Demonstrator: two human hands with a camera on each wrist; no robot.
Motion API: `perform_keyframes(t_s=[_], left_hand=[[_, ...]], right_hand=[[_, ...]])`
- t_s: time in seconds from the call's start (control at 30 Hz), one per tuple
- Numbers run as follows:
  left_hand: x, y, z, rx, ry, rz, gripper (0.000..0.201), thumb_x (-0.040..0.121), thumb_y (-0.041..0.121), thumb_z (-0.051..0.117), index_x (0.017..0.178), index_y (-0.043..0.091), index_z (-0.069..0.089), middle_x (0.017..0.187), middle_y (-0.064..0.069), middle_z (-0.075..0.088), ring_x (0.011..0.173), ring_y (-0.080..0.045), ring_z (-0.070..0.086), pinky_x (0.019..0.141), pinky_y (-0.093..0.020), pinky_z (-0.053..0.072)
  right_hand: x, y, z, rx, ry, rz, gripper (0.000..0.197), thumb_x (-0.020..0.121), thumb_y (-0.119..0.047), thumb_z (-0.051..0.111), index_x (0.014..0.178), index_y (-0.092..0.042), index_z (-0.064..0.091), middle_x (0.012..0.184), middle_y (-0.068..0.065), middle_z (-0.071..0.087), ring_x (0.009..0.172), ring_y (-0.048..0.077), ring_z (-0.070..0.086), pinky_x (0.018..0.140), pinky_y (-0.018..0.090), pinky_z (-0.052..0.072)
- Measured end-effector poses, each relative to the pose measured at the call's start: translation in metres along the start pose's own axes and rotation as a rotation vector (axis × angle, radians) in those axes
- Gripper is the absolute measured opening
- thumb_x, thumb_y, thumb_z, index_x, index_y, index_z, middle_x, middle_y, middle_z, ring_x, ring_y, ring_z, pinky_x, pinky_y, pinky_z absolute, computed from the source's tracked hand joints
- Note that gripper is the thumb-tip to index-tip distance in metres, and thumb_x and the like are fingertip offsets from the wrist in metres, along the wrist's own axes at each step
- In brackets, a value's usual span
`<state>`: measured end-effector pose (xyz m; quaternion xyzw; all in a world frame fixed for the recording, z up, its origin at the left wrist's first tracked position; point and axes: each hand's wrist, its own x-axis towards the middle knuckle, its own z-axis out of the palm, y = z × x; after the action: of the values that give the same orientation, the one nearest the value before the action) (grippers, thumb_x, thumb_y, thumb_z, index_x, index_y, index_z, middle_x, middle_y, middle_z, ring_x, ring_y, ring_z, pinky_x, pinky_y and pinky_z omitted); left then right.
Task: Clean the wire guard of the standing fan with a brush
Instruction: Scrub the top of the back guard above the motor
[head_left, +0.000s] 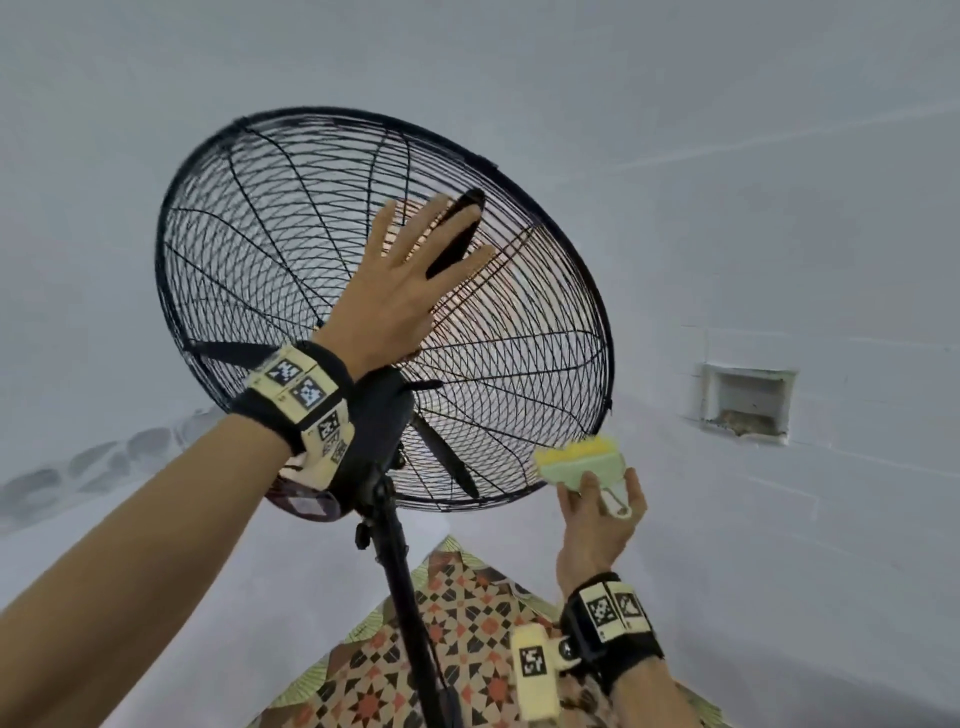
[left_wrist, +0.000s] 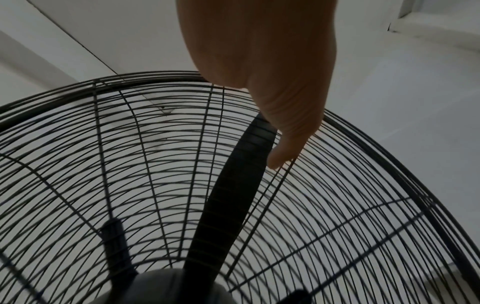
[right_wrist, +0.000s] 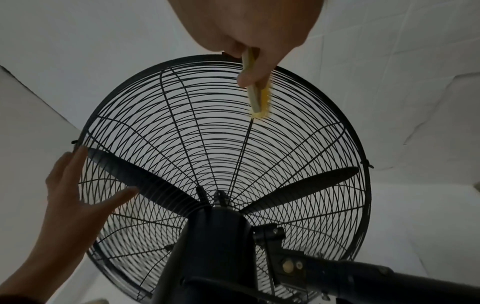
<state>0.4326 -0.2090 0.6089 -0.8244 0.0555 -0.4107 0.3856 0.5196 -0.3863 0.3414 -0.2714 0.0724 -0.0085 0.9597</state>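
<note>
Pale grey-white walls (head_left: 727, 156) on all sides, seen from a low, upward-tilted angle; a small recessed box (head_left: 746, 402) set into the wall at right. Below, a floor (head_left: 457, 649) of patterned tiles in orange, black and cream, meeting the walls in a corner.

At centre, a black standing fan, tilted back on its pole (head_left: 402, 587), with dark blades (right_wrist: 145, 181) visible through the wire guard (head_left: 291, 249). Motor housing (right_wrist: 215, 232) and neck joint in shadow in the right wrist view.

Left hand (head_left: 400, 291) laid flat against the rear of the guard, fingers straight and spread wide, gripping nothing; fingertip (left_wrist: 275, 163) touching the wires beside a blade in the left wrist view. Marker-patterned band (head_left: 306, 400) strapped at the wrist.

Right hand (head_left: 597, 519) lower and to the right, fingers and thumb curled round the pale green handle of a small brush (head_left: 584, 460), yellow bristles pointing up toward the fan. In the head view, brush just beside the guard's lower right rim; contact between bristles and wire impossible to confirm. In the right wrist view, brush (right_wrist: 255, 100) seen edge-on against the upper part of the guard. Well apart from the left hand, across the fan's face. A second marker band (head_left: 608, 618) on the right wrist.
</note>
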Motion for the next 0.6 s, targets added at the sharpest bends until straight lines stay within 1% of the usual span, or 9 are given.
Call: perform_keyframes(t_s=[0.1,0.2,0.27,0.33,0.43,0.47,0.53,0.57,0.6], left_hand=[[-0.008,-0.006,0.010,0.024,-0.045,-0.067,0.114,0.073,0.006,0.080,0.166,0.030,0.018,0.175,-0.008,0.006,0.161,-0.037,0.002,0.125,-0.069,0.002],[-0.007,-0.013,0.019,0.061,-0.081,-0.072,0.118,0.073,0.005,0.079,0.167,0.032,0.012,0.175,-0.007,0.001,0.161,-0.036,0.000,0.124,-0.070,0.005],[-0.005,-0.018,0.023,0.097,-0.113,-0.068,0.117,0.074,0.006,0.079,0.166,0.033,0.013,0.175,-0.007,-0.001,0.161,-0.035,-0.002,0.123,-0.071,0.008],[-0.003,-0.021,0.026,0.124,-0.138,-0.069,0.115,0.073,0.005,0.079,0.165,0.033,0.017,0.175,-0.007,0.001,0.161,-0.033,-0.002,0.124,-0.070,0.006],[0.001,-0.023,0.030,0.151,-0.164,-0.068,0.113,0.073,0.003,0.079,0.165,0.032,0.020,0.175,-0.006,0.000,0.161,-0.031,-0.004,0.124,-0.069,0.006],[0.002,-0.024,0.032,0.161,-0.165,-0.062,0.114,0.073,0.004,0.080,0.165,0.031,0.020,0.175,-0.007,0.000,0.161,-0.032,-0.005,0.124,-0.070,0.007],[0.001,-0.026,0.036,0.178,-0.161,-0.055,0.114,0.074,0.006,0.080,0.165,0.031,0.018,0.175,-0.007,0.001,0.161,-0.033,-0.004,0.123,-0.071,0.010],[-0.001,-0.026,0.037,0.189,-0.158,-0.051,0.112,0.075,0.007,0.080,0.165,0.031,0.018,0.175,-0.007,0.003,0.161,-0.033,-0.002,0.123,-0.071,0.010],[-0.002,-0.026,0.038,0.207,-0.163,-0.041,0.112,0.076,0.010,0.080,0.166,0.031,0.017,0.174,-0.008,0.005,0.161,-0.034,-0.001,0.122,-0.072,0.011]], right_hand=[[0.015,0.001,0.011,-0.004,-0.030,0.022,0.057,0.099,-0.004,0.064,0.146,-0.030,0.044,0.138,0.017,0.051,0.105,0.018,0.065,0.069,0.025,0.062],[0.029,0.006,0.024,-0.036,-0.025,0.056,0.057,0.099,-0.003,0.064,0.145,-0.030,0.045,0.136,0.018,0.052,0.110,0.027,0.065,0.065,0.023,0.061],[0.041,0.011,0.034,-0.059,-0.019,0.086,0.054,0.099,-0.002,0.063,0.141,-0.032,0.046,0.137,0.018,0.051,0.108,0.027,0.065,0.063,0.023,0.061],[0.051,0.015,0.043,-0.073,-0.035,0.102,0.052,0.100,0.002,0.060,0.133,-0.035,0.044,0.141,0.021,0.048,0.106,0.025,0.064,0.062,0.024,0.060],[0.055,0.014,0.059,-0.086,-0.051,0.114,0.048,0.100,0.000,0.061,0.131,-0.032,0.043,0.143,0.023,0.046,0.110,0.029,0.063,0.063,0.024,0.061],[0.052,0.012,0.063,-0.084,-0.049,0.098,0.045,0.100,-0.002,0.061,0.130,-0.031,0.044,0.141,0.022,0.048,0.107,0.027,0.065,0.065,0.024,0.061],[0.033,0.006,0.068,-0.123,-0.097,0.028,0.035,0.101,-0.004,0.057,0.125,-0.026,0.045,0.130,0.018,0.055,0.092,0.018,0.073,0.068,0.024,0.061],[0.020,0.005,0.072,-0.145,-0.163,-0.004,0.030,0.101,-0.002,0.053,0.122,-0.023,0.046,0.125,0.013,0.057,0.084,0.016,0.075,0.069,0.022,0.060],[0.006,0.005,0.076,-0.155,-0.256,-0.023,0.027,0.101,0.001,0.051,0.118,-0.020,0.046,0.122,0.008,0.056,0.082,0.015,0.076,0.070,0.022,0.060]])
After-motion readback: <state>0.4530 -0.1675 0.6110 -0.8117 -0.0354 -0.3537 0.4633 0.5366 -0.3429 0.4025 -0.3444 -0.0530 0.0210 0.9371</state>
